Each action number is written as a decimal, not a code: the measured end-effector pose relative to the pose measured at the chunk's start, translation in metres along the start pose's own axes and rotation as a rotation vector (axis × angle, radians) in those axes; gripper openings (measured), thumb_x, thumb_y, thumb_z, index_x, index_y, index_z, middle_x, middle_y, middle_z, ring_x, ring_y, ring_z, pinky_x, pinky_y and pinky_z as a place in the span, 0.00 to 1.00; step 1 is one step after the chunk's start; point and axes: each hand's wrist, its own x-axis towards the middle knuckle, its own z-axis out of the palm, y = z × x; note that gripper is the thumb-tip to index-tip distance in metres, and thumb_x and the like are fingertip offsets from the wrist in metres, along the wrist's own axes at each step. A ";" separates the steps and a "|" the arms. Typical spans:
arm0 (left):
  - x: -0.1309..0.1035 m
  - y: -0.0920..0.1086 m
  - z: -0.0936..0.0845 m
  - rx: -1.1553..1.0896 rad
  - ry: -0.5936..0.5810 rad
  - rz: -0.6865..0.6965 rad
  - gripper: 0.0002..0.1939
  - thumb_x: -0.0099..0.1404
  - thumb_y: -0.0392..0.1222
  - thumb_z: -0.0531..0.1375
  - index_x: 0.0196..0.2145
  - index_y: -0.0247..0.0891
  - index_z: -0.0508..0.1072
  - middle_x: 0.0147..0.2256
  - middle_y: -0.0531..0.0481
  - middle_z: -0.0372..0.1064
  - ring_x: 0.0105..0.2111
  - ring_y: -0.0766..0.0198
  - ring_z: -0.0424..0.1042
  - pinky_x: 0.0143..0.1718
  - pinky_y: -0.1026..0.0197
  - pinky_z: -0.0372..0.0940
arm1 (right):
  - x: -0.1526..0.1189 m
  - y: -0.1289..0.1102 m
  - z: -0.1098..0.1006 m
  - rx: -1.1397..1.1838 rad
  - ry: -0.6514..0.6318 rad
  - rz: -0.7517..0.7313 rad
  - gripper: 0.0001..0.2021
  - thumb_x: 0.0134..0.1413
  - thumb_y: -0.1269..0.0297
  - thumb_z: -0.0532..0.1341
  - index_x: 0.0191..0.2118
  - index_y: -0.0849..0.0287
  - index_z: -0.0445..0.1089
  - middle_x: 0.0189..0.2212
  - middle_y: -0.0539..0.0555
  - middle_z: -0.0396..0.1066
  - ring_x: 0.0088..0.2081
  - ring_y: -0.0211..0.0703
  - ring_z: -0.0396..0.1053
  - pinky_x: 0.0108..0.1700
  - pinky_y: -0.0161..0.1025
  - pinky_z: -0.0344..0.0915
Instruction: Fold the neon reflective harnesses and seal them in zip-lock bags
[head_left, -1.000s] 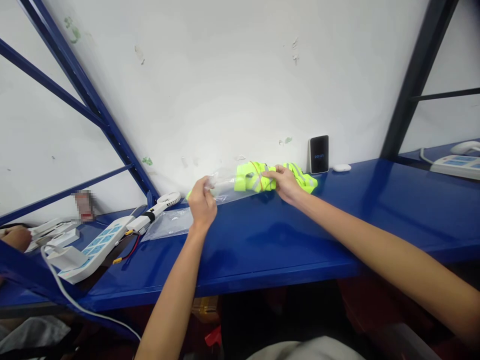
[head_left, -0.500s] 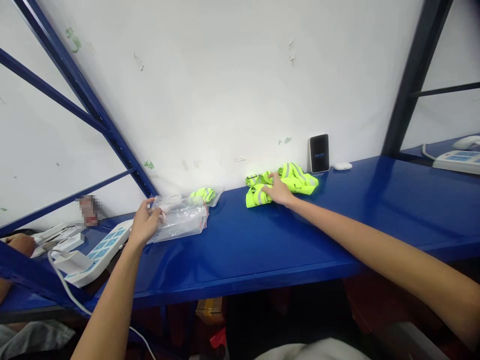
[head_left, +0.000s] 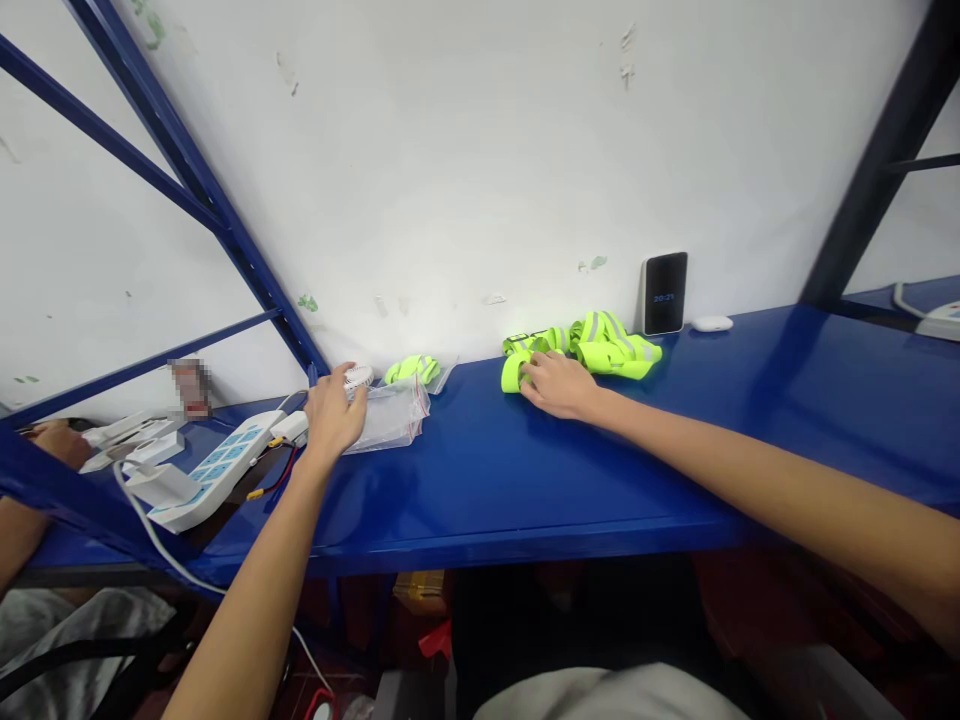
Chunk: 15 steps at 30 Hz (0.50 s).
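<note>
A: Head view: why's our left hand (head_left: 332, 412) at the clear bags (head_left: 391, 414), left of centre, fingers apart?
B: Probably to pin them flat. Our right hand (head_left: 561, 387) curls over the neon strap (head_left: 511, 376), mid-frame (can't tell if we're gripping), maybe so it won't unroll.

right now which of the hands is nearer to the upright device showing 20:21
Right. The right hand touches the yellow-green straps, just left of the upright device. The left hand is farther left, by the clear bags.
</note>
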 end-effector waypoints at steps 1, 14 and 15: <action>-0.001 0.007 -0.002 0.013 -0.031 0.052 0.26 0.67 0.48 0.48 0.60 0.41 0.65 0.53 0.36 0.66 0.56 0.40 0.63 0.57 0.39 0.58 | -0.001 -0.002 0.000 -0.001 0.004 0.003 0.20 0.67 0.57 0.48 0.48 0.65 0.70 0.45 0.66 0.69 0.44 0.57 0.69 0.42 0.47 0.64; -0.014 -0.019 0.052 0.087 -0.533 -0.012 0.41 0.61 0.72 0.47 0.64 0.48 0.61 0.65 0.33 0.55 0.66 0.32 0.50 0.57 0.27 0.49 | -0.006 0.013 0.006 0.093 0.138 -0.120 0.18 0.58 0.70 0.56 0.54 0.65 0.66 0.60 0.69 0.60 0.61 0.64 0.58 0.60 0.59 0.54; -0.012 -0.023 0.053 0.064 -0.517 -0.015 0.41 0.58 0.72 0.50 0.62 0.48 0.65 0.63 0.34 0.59 0.65 0.33 0.54 0.57 0.30 0.52 | -0.013 0.003 0.003 0.099 0.197 -0.184 0.18 0.58 0.70 0.56 0.53 0.64 0.67 0.61 0.69 0.58 0.63 0.65 0.54 0.61 0.59 0.52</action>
